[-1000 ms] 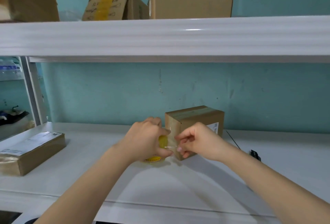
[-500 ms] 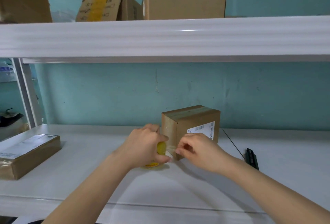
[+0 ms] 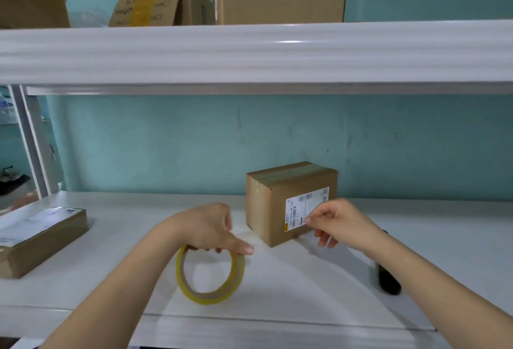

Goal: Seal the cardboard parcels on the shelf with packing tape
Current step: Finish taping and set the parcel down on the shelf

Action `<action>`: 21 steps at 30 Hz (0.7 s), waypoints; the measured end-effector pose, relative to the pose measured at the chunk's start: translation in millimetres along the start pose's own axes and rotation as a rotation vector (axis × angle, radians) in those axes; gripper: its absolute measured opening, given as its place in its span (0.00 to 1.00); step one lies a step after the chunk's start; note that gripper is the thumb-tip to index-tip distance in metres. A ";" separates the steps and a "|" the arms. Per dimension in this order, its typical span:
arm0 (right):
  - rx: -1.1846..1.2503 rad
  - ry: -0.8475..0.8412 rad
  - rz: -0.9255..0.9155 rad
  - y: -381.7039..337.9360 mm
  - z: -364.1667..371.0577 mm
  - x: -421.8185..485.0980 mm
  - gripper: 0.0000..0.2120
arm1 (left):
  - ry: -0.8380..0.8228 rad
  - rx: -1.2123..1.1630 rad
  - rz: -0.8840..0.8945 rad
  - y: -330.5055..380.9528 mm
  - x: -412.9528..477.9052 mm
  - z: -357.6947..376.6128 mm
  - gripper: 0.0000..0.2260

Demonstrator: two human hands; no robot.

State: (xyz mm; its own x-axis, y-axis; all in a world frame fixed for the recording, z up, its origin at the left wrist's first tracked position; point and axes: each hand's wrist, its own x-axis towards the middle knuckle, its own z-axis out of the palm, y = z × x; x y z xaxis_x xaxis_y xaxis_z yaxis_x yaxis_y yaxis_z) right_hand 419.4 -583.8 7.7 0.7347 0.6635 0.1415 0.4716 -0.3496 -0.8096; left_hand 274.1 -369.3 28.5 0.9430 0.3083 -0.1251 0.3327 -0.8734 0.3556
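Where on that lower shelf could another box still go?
Bare shelf lies between the flat parcel at the left and the left hand holding the tape roll. It is crowded around the small box, right hand and dark tool.

From where I sit the scene reads evenly lit, soft and fairly bright, with a cool teal cast off the wall. A thin streak of glare sits on the front lip of the upper shelf (image 3: 286,51), so light falls from above and in front. Faint curved shadows of both forearms spread across the lower shelf (image 3: 305,279). The wide lens bows both shelf edges, worst toward the corners. Fine detail is soft throughout; the left hand (image 3: 206,227) looks slightly smeared, and the label print on the parcel (image 3: 277,204) is unreadable.
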 end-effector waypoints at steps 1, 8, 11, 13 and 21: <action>0.024 0.001 0.022 2.3 -0.9 0.4 0.07 | -0.051 0.049 -0.045 -6.1 2.8 1.2 0.26; 0.004 -0.044 0.094 13.0 -1.5 6.2 0.06 | -0.116 -0.071 -0.077 -57.7 26.8 0.4 0.26; 0.044 0.031 0.159 19.5 -7.0 16.6 0.06 | -0.022 0.081 -0.132 -60.7 38.1 2.9 0.29; 0.179 0.089 0.248 24.8 -11.3 24.0 0.03 | 0.044 0.186 -0.145 -50.2 42.3 -5.3 0.44; 0.157 0.370 0.301 36.3 -12.9 47.7 0.05 | 0.347 -0.458 -0.015 46.0 85.9 6.0 0.62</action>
State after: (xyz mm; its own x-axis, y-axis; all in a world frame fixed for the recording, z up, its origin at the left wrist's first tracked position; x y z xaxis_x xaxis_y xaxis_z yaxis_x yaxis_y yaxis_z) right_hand 477.9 -573.4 -7.6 0.9639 0.2599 0.0582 0.1542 -0.3665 -0.9176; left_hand 370.4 -385.3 28.6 0.8572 0.4924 0.1505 0.2392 -0.6397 0.7305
